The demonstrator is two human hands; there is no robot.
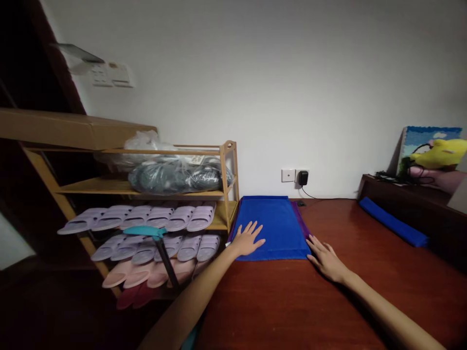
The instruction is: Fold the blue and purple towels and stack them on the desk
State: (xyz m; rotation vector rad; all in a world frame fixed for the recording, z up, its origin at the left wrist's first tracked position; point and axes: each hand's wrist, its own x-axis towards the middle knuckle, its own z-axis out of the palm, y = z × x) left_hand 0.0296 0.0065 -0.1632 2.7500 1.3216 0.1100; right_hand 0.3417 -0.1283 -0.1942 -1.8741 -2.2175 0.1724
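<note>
A blue cloth (272, 223) lies flat on the dark red wooden table (288, 301), its far end close to the wall. Purple cloth (299, 218) shows from beneath it along the right side. My left hand (247, 240) rests on the left part of the blue cloth, palm down with fingers spread. At the cloth's near right corner, my right hand (326, 258) lies with fingers stretched out, the fingertips at the purple and blue edge. Neither hand grips anything.
A folded blue cloth (394, 222) lies at the right, against a dark raised ledge (412, 194) bearing a yellow plush toy (441, 154) and a picture. Left of the table stands a wooden shoe rack (226, 194) with several slippers. A black plug (303, 178) trails a cord.
</note>
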